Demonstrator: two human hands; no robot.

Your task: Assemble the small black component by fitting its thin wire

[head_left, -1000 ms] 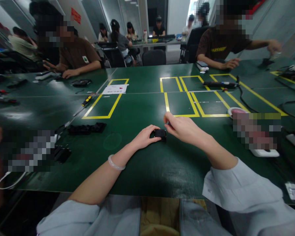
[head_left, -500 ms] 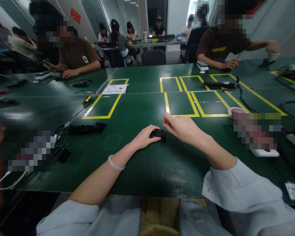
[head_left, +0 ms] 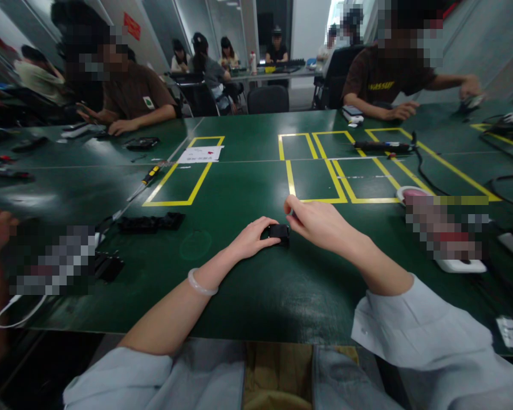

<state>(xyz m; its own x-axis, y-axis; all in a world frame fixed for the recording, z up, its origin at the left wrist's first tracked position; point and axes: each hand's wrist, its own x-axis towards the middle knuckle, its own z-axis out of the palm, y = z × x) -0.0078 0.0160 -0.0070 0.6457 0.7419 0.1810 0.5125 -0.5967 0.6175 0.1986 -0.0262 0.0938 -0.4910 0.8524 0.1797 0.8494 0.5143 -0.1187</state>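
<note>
Green table (head_left: pixel 239 296) is lying much as a second ago: left hand (head_left: pixel 250 239) is still pinching the black part (head_left: pixel 279 231), while right hand (head_left: pixel 320 222), fingers pressed together just above it, is barely shifting.

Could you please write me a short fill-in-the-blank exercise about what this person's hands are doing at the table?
The left hand rests on a small ____ part.
The table is dark ____ with yellow lines.
A pale ____ circles the left wrist.
The right hand is just ____ of the part.

Missing words: black; green; bracelet; right
</note>
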